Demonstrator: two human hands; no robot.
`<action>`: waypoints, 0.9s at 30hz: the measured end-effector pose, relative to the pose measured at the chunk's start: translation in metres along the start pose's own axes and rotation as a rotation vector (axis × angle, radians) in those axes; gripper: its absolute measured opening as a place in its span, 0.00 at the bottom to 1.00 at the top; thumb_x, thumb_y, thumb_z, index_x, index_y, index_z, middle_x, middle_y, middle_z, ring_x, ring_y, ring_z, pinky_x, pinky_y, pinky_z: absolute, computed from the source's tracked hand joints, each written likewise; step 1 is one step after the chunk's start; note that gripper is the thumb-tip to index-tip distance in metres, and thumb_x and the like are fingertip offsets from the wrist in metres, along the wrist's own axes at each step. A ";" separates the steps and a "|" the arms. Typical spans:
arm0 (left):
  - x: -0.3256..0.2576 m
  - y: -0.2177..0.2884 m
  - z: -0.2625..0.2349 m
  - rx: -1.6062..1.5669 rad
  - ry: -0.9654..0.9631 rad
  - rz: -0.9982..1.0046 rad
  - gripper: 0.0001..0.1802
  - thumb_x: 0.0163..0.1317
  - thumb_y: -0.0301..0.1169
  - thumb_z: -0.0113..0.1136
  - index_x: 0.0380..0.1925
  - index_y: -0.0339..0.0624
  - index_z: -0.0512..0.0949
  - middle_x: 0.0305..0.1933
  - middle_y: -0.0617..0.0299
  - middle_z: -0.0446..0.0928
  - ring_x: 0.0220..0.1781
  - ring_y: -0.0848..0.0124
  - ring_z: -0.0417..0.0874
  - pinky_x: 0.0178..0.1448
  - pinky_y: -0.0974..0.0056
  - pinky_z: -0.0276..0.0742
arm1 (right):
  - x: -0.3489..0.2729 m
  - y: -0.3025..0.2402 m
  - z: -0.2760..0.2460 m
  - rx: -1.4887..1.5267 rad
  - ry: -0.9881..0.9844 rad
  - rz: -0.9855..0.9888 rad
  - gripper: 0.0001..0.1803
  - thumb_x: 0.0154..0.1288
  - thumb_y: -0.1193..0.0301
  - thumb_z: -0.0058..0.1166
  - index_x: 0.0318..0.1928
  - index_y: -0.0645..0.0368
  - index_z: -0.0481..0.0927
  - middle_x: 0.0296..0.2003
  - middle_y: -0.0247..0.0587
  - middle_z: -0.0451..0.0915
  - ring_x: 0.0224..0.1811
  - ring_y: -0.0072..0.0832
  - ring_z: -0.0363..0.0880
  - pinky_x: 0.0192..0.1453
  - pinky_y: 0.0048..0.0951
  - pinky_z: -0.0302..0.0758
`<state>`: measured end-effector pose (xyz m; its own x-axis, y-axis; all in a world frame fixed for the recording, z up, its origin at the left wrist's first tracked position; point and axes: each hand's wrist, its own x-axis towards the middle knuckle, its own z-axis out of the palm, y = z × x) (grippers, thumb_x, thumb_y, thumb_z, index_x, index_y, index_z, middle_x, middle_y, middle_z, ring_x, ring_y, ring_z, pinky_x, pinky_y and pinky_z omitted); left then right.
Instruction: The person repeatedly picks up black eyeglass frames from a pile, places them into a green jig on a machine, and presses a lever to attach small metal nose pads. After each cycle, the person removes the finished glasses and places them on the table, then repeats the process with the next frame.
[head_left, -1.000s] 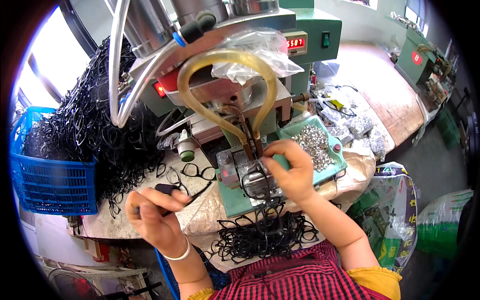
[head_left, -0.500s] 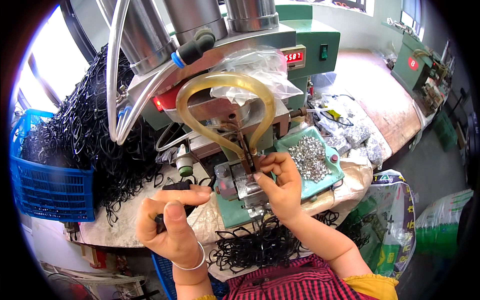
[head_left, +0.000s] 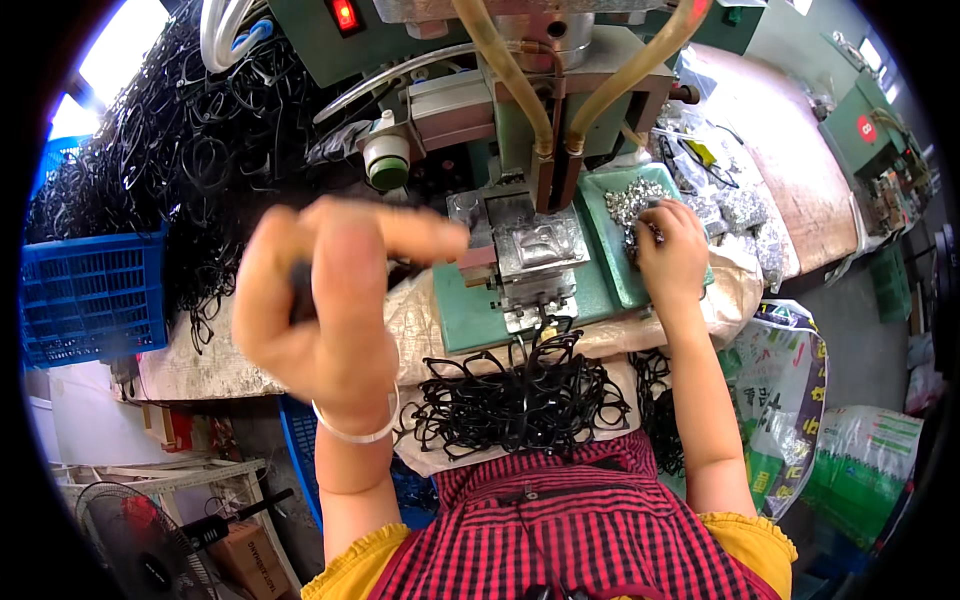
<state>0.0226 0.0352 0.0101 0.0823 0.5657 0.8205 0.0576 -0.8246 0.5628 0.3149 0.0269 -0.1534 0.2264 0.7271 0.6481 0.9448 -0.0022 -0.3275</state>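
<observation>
My left hand (head_left: 335, 310) is raised over the front of the bench, left of the machine, and smeared by motion. Its fingers are curled round a black object (head_left: 300, 278), mostly hidden, whose kind I cannot make out. My right hand (head_left: 675, 255) reaches into a green tray (head_left: 612, 270) of small shiny metal parts (head_left: 635, 195). Its fingertips are bent together against the heap; what they pinch is hidden. Between the hands sits the machine's metal fixture block (head_left: 540, 245), below two copper-coloured prongs (head_left: 553, 185) fed by yellowish hoses (head_left: 515, 80).
Black eyeglass frames (head_left: 515, 400) lie heaped at the bench's front edge. More fill a blue crate (head_left: 95, 300) and pile up at the left. A green-capped fitting (head_left: 387, 170) juts out beside the fixture. Bags of parts (head_left: 742, 208) lie to the right of the tray.
My right hand has moved from the copper prongs, rightward to the tray of metal parts. My left hand has risen and appears larger, still closed round the black object. The head view has tilted down.
</observation>
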 end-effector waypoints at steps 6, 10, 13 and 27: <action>0.010 0.006 0.003 0.249 -0.007 -0.032 0.19 0.78 0.34 0.47 0.25 0.37 0.68 0.25 0.48 0.84 0.23 0.70 0.82 0.32 0.72 0.77 | -0.010 0.008 -0.017 -0.128 -0.054 -0.012 0.07 0.55 0.73 0.66 0.35 0.61 0.85 0.46 0.48 0.84 0.56 0.47 0.79 0.60 0.44 0.75; 0.017 -0.001 0.006 0.282 0.075 -0.100 0.19 0.74 0.30 0.54 0.21 0.39 0.69 0.24 0.52 0.85 0.23 0.77 0.79 0.34 0.72 0.71 | -0.016 0.016 -0.019 0.528 0.014 0.386 0.07 0.65 0.74 0.60 0.42 0.62 0.84 0.42 0.40 0.85 0.46 0.31 0.83 0.53 0.32 0.77; 0.018 0.002 0.008 0.260 0.090 -0.143 0.19 0.73 0.28 0.54 0.20 0.40 0.68 0.23 0.53 0.85 0.21 0.78 0.77 0.33 0.73 0.70 | -0.016 0.022 -0.011 1.264 0.196 0.850 0.10 0.71 0.74 0.55 0.47 0.62 0.85 0.38 0.32 0.85 0.39 0.19 0.80 0.48 0.21 0.74; -0.021 -0.004 0.005 -0.122 0.349 0.014 0.26 0.81 0.44 0.39 0.23 0.42 0.63 0.21 0.49 0.79 0.17 0.71 0.76 0.24 0.70 0.76 | 0.018 -0.122 -0.023 1.269 -0.046 0.289 0.16 0.60 0.79 0.66 0.49 0.65 0.79 0.39 0.36 0.84 0.43 0.22 0.82 0.51 0.25 0.77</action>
<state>0.0258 0.0262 -0.0102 -0.2633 0.5374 0.8012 -0.0622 -0.8382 0.5418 0.2086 0.0244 -0.0864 0.3503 0.8324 0.4294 -0.0240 0.4663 -0.8843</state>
